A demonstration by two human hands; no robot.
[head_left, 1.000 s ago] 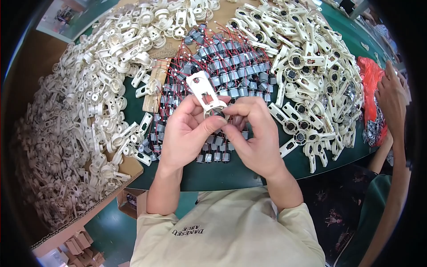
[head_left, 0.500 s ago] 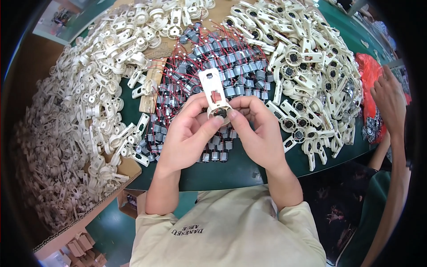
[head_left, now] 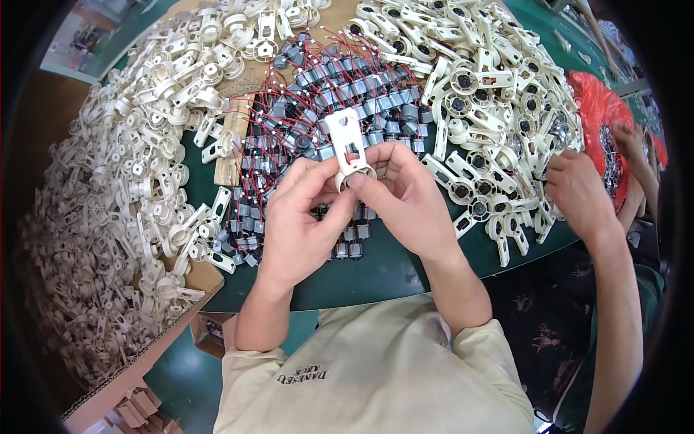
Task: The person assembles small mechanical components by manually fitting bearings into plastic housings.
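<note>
Both of my hands hold one cream plastic bracket [head_left: 348, 147] upright above the green table [head_left: 376, 271]. My left hand [head_left: 303, 220] pinches its round lower end from the left. From the right, my right hand [head_left: 406, 195] grips the same end, thumb pressed on the ring. Under and behind the bracket lies a heap of small grey motors with red wires [head_left: 332, 94].
Heaps of cream plastic brackets lie at the left [head_left: 137, 195] and the upper right [head_left: 491, 94]. A co-worker's hand [head_left: 578, 192] rests at the right table edge near a red bag [head_left: 603, 116]. A cardboard sheet [head_left: 202, 278] juts over the table's left edge.
The bracket and both hands have kept almost the same place; the bracket stands slightly more upright and my fingers have shifted on its round end. The co-worker's hand has come onto the table's right edge.
</note>
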